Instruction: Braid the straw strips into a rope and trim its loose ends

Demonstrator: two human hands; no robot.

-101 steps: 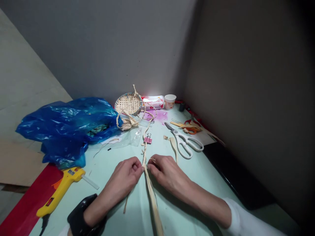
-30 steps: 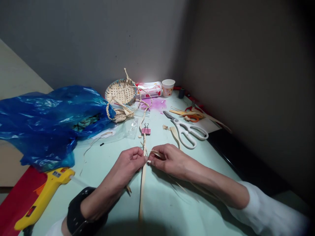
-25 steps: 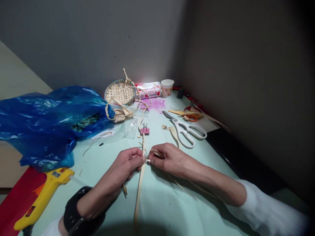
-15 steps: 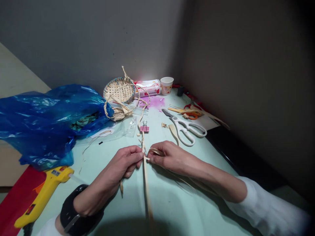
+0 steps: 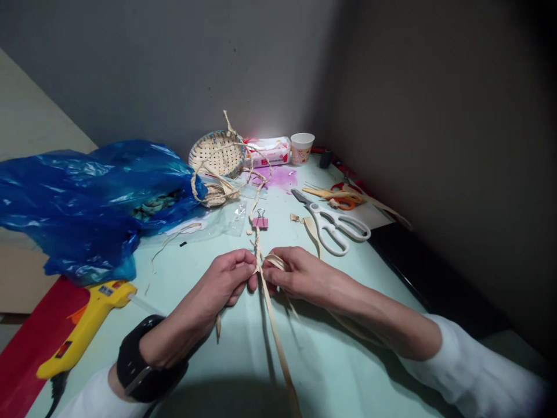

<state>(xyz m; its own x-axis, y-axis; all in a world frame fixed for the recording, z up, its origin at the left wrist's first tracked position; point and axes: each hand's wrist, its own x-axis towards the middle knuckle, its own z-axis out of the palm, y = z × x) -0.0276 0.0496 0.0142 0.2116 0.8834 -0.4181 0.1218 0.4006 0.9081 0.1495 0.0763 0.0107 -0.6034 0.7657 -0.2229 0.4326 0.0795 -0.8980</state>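
A thin pale braid [image 5: 257, 242] of flat plant-fibre strips runs toward me from a pink binder clip [image 5: 260, 223]. At the braid's near end my left hand [image 5: 232, 276] is closed, thumb and forefinger pinching a strip. A short strip end [image 5: 219, 328] hangs below that hand. Just right of the braid, my right hand [image 5: 293, 270] is closed on another strip, which loops over its fingers and trails beneath the forearm. Between the hands a long loose strip [image 5: 278, 337] comes down toward me, held by neither hand as far as I can see.
White-handled scissors [image 5: 337, 225] lie to the right, with orange-handled scissors [image 5: 346, 202] behind. At the back stand a woven basket [image 5: 217, 154], a tissue pack [image 5: 270, 152] and a paper cup [image 5: 301, 148]. On the left are a blue plastic bag [image 5: 87, 203] and a yellow glue gun [image 5: 87, 328].
The long loose strip has swung to the right at its near end. My right hand has come closer to the braid and my left fingertips. The whole view has shifted slightly.
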